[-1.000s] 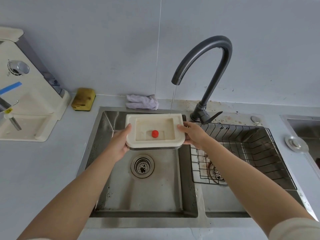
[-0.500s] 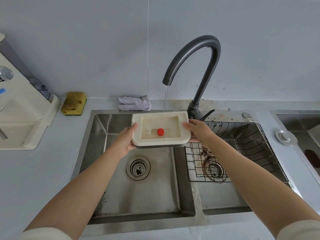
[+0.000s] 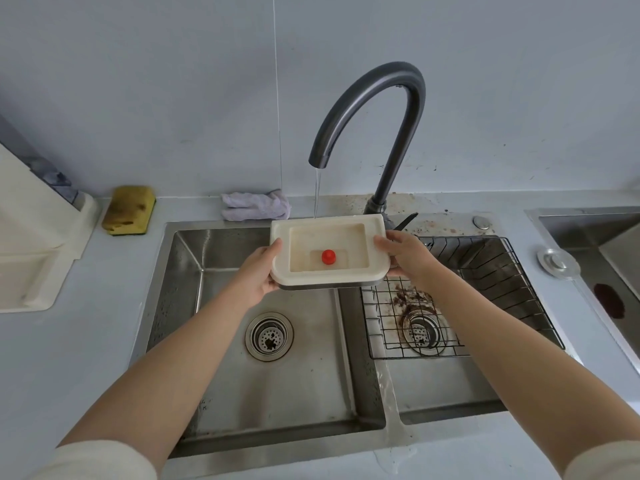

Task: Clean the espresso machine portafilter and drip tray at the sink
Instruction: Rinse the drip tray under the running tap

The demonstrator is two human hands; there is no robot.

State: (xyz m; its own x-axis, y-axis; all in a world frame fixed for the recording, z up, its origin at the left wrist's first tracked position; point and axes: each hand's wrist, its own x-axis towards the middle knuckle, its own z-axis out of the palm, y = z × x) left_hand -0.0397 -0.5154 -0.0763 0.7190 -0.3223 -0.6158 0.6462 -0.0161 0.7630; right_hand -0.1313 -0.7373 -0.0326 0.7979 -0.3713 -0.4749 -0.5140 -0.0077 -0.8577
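The left hand (image 3: 258, 275) grips the left edge of the cream drip tray (image 3: 327, 253), thumb lying over the rim and fingers hidden beneath. The right hand (image 3: 407, 253) clasps the opposite edge the same way, thumb on top of the rim. Between them the tray hangs level above the back of the left sink basin (image 3: 277, 368), partly over the divider between the two basins. A small red float (image 3: 328, 256) stands in the tray's recessed well, which holds a shallow film of water with brownish staining around its walls.

A thin stream of water (image 3: 316, 194) falls from the dark gooseneck faucet (image 3: 377, 109) and meets the tray at its far rim. Below the tray, the left basin's round drain strainer (image 3: 269, 336) sits uncovered. The right basin holds a black wire rack (image 3: 464, 296), with brown coffee residue (image 3: 407, 299) spread around its drain.

On the counter behind the sink lie a crumpled pale cloth (image 3: 256, 205) and, further left, a stained yellow sponge (image 3: 129, 209). The cream espresso machine (image 3: 31, 244) stands at the left edge. The portafilter cannot be picked out in this view.
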